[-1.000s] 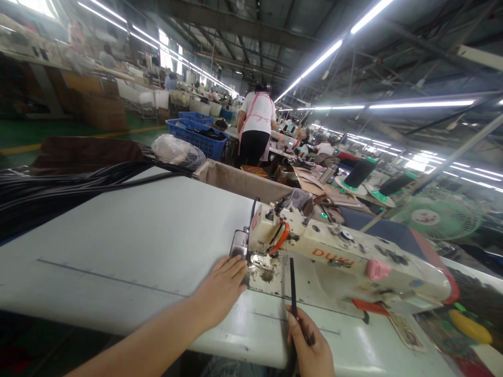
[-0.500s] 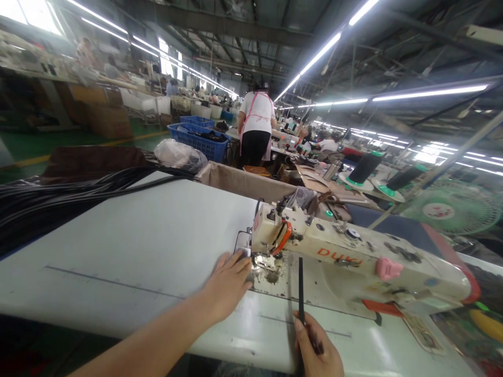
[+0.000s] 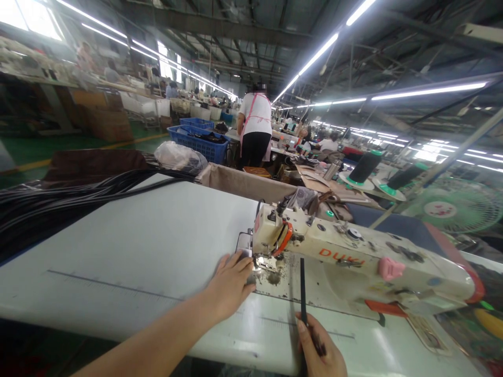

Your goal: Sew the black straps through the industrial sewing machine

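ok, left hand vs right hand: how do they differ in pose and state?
The left hand is palm down with fingers extended; the right hand is curled in a pinch. The left hand shows nothing in its grasp; the right hand holds a black strip. The left hand's fingertips are beside the needle end of the sewing machine; the right hand is nearer the table's front edge. Both are bare.

The right grip (image 3: 328,357) partly hides the black strip (image 3: 302,285).
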A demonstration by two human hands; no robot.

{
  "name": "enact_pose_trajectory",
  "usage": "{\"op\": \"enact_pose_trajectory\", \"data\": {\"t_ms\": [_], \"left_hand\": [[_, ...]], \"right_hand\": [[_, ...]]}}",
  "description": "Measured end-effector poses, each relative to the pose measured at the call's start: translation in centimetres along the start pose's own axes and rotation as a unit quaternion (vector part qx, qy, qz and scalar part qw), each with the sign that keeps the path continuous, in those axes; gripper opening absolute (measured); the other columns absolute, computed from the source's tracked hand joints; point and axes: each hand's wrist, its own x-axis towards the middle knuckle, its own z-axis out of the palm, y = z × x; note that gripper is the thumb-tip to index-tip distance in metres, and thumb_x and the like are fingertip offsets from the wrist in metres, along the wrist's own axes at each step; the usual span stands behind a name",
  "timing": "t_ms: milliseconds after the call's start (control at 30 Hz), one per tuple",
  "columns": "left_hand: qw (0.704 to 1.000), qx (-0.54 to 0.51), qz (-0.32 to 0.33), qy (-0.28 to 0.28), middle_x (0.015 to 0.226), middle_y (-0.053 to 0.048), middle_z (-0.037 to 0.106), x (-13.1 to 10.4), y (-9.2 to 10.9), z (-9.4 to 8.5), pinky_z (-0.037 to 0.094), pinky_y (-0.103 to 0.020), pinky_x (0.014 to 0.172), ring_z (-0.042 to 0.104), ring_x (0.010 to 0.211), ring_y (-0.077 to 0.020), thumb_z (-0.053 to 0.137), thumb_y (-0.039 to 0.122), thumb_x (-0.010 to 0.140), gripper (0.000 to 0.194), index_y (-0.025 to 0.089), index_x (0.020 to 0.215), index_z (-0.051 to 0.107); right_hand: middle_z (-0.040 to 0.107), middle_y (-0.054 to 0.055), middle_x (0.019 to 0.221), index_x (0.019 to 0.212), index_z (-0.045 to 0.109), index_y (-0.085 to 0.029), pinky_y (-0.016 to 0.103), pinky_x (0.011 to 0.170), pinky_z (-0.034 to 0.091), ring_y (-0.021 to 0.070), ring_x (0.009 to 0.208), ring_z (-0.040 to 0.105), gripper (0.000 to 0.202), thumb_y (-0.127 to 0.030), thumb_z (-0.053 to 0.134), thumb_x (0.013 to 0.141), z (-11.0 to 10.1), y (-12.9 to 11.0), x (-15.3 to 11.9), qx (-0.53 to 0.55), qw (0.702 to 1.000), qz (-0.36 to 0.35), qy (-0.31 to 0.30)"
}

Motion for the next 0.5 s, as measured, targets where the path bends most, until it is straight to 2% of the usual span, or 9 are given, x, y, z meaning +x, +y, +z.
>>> {"op": "enact_pose_trajectory", "data": {"t_ms": [67, 133, 233, 300, 367, 500], "left_hand": [[1.000, -0.023, -0.008, -0.017, 0.162, -0.008, 0.052, 0.5, -0.5, -0.5, 0.031, -0.065, 0.126, 0.034, 0.156, -0.0358, 0.061, 0.039, 0.099, 0.051, 0.024, 0.147, 0.059], [0.998, -0.054, -0.004, -0.013, 0.158, -0.008, 0.056, 1.4, -1.3, -1.0, 0.033, -0.063, 0.127, 0.038, 0.154, -0.0363, 0.066, 0.034, 0.094, 0.044, 0.025, 0.137, 0.068], [0.996, -0.091, 0.021, 0.013, 0.146, -0.008, 0.065, 3.5, -2.8, -1.4, 0.029, -0.051, 0.131, 0.048, 0.147, -0.0309, 0.061, 0.024, 0.094, 0.030, 0.024, 0.118, 0.078], [0.994, -0.102, 0.037, 0.019, 0.145, -0.008, 0.065, 5.1, -3.8, -1.4, 0.030, -0.044, 0.131, 0.051, 0.144, -0.0267, 0.056, 0.019, 0.095, 0.033, 0.023, 0.120, 0.077], [0.992, -0.109, 0.055, 0.015, 0.151, -0.007, 0.062, 6.8, -4.5, -1.2, 0.033, -0.042, 0.130, 0.049, 0.146, -0.0256, 0.057, 0.017, 0.093, 0.038, 0.023, 0.126, 0.074], [0.988, -0.124, 0.089, -0.003, 0.153, -0.002, 0.061, 9.3, -5.5, -0.6, 0.035, -0.042, 0.128, 0.051, 0.145, -0.0269, 0.063, 0.017, 0.092, 0.032, 0.026, 0.117, 0.079]], "right_hand": [[0.078, 0.006, 0.086, 0.104, 0.081, -0.016, 0.027, 0.066, 0.054, 0.0217, 0.072, 0.066, 0.073, -0.081, 0.071, 0.072, -0.1, -0.2, 0.0, 0.001, 1.000, -0.006, 0.002], [0.076, 0.004, 0.079, 0.104, 0.081, -0.018, 0.027, 0.065, 0.053, 0.0203, 0.068, 0.064, 0.068, -0.078, 0.069, 0.076, -0.1, -0.5, -0.3, 0.005, 1.000, -0.017, 0.019], [0.072, 0.002, 0.071, 0.101, 0.081, -0.019, 0.027, 0.064, 0.054, 0.0201, 0.064, 0.063, 0.064, -0.077, 0.067, 0.078, 0.1, -1.0, -0.6, -0.003, 0.999, -0.028, 0.028], [0.074, 0.003, 0.074, 0.100, 0.081, -0.019, 0.028, 0.069, 0.056, 0.0223, 0.069, 0.067, 0.064, -0.078, 0.066, 0.079, 0.1, -1.1, -0.7, -0.015, 0.999, -0.035, 0.033], [0.078, 0.005, 0.081, 0.099, 0.082, -0.019, 0.029, 0.076, 0.059, 0.0251, 0.080, 0.072, 0.064, -0.078, 0.064, 0.080, 0.0, -1.0, -0.7, -0.026, 0.998, -0.047, 0.038], [0.082, 0.008, 0.094, 0.099, 0.082, -0.019, 0.029, 0.083, 0.061, 0.0271, 0.090, 0.075, 0.066, -0.080, 0.064, 0.080, -0.1, -0.7, -0.6, -0.027, 0.996, -0.078, 0.043]]}}
